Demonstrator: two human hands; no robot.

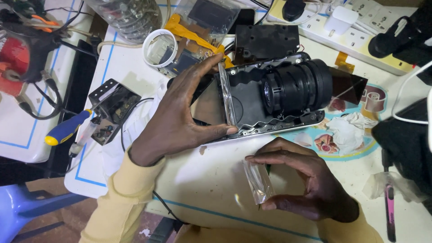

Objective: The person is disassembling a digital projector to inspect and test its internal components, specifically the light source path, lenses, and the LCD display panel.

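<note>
An opened black projector body [252, 101] with a large black lens barrel [297, 85] lies on the white table [211, 180]. My left hand [175, 119] pinches a thin clear glass plate [227, 96] upright inside the body, thumb below and forefinger on top. My right hand [301, 184] holds a second small clear glass piece [258, 182] between thumb and fingers, just in front of the body's lower edge.
A blue-and-yellow screwdriver [67, 128] and a black metal bracket [112, 105] lie at left. A white ring [158, 47], orange flex cable [191, 31] and power strip [360, 36] sit behind. Crumpled tissue [346, 130] and pink tweezers [389, 207] are at right.
</note>
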